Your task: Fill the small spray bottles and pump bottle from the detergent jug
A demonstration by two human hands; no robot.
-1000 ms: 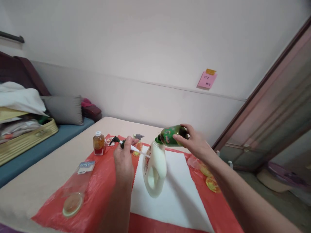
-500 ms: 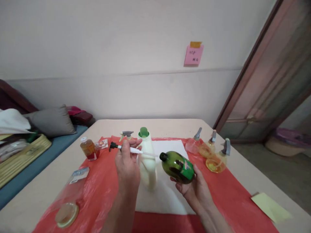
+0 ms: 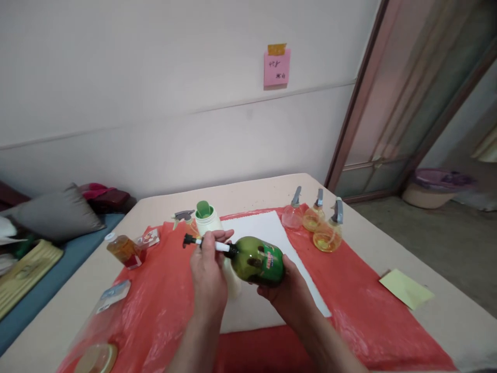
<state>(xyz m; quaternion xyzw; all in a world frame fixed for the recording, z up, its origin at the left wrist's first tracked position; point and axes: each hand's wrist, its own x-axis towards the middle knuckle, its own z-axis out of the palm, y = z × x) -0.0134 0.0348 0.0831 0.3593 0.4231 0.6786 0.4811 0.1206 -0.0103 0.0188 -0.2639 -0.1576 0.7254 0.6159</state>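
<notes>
My left hand (image 3: 212, 272) pinches a pump dispenser (image 3: 217, 245) with a black nozzle and a white stem. Its lower end is at the black neck of a green bottle (image 3: 252, 259), and the thin tube is out of sight, apparently inside. My right hand (image 3: 285, 287) grips the base of that bottle, which lies tilted nearly sideways with its neck to the left. Behind my left hand stands a tall pale-green bottle (image 3: 208, 221) with a green spout in its open top, partly hidden by my hand and the green bottle.
Three round spray bottles (image 3: 328, 238) with grey triggers stand on the right of the red plastic sheet (image 3: 361, 305). A white sheet (image 3: 256, 311) lies under my hands. At left are an amber-liquid bottle (image 3: 125, 251), another spray bottle (image 3: 184, 216) and a clear container (image 3: 99, 357). Yellow paper (image 3: 406, 287) lies right.
The pump and the green bottle have come together; the tube that showed between them has gone into the neck. The view has turned to the right.
</notes>
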